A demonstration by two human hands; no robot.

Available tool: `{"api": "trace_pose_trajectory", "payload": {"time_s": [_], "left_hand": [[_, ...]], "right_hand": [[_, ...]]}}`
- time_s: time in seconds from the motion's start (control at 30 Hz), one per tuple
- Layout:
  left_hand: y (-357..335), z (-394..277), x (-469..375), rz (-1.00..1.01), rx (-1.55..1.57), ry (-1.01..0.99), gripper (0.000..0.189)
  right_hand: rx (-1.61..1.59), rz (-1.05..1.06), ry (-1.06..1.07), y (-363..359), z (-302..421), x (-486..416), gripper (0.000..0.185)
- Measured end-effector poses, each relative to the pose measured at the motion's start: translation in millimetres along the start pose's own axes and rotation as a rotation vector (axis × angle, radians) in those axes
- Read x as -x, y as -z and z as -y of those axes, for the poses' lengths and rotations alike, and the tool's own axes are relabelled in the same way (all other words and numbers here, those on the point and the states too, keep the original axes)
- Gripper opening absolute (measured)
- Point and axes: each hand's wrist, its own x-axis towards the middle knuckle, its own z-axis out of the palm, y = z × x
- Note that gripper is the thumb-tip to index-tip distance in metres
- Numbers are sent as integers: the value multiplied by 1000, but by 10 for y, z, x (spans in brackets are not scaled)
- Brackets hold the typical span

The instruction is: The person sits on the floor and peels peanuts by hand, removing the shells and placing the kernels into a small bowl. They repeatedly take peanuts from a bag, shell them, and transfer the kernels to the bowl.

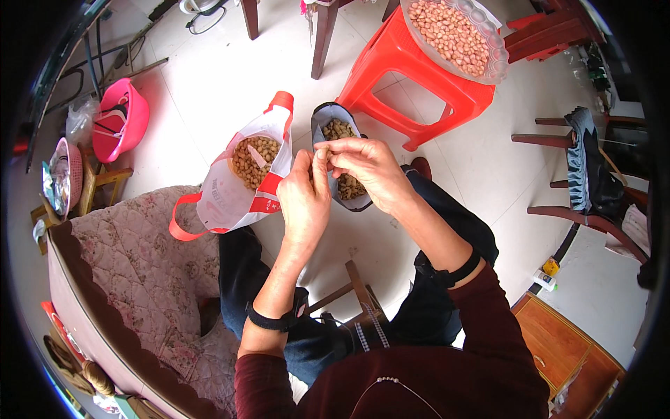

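Observation:
Fingertips of my left hand [308, 191] and my right hand [369, 170] meet around a small peanut in its shell [325, 151], partly hidden by the fingers. Below them stands a dark-rimmed bag [320, 116] with a grey lining, holding peanut shells [349, 187]. Just left of my left hand is a red and white bag [222, 196], open at the top, with unshelled peanuts [255, 152] and a pale pink strip on them. A clear scalloped plastic bowl [497, 65] of shelled peanuts [450, 36] rests on a red plastic stool [374, 68] at the upper right.
A quilted floral cover [141, 251] lies over furniture at left. Beyond it are a pink basin [137, 123] and a pink basket [75, 175]. Dark wooden chair legs [324, 39] stand at the top, a chair with cloth [578, 157] at right, and a wooden cabinet [555, 335] at lower right.

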Motion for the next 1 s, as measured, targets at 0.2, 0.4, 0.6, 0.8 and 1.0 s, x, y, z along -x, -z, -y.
{"api": "trace_pose_trajectory", "payload": {"time_s": [0.2, 0.4, 0.6, 0.8, 1.0], "left_hand": [[-55, 28, 8, -22, 19, -56, 36], [-66, 37, 5, 50, 136, 46, 41], [-216, 62, 83, 213, 131, 135, 47], [-331, 183, 132, 441, 213, 193, 51], [-275, 53, 149, 584, 771, 656, 42]], "right_hand": [[54, -6, 0, 33, 10, -11, 23], [331, 105, -49, 269, 148, -61, 26], [94, -4, 77, 494, 333, -128, 28], [-394, -37, 73, 542, 528, -138, 39], [-482, -78, 239, 566, 937, -80, 49]]}}
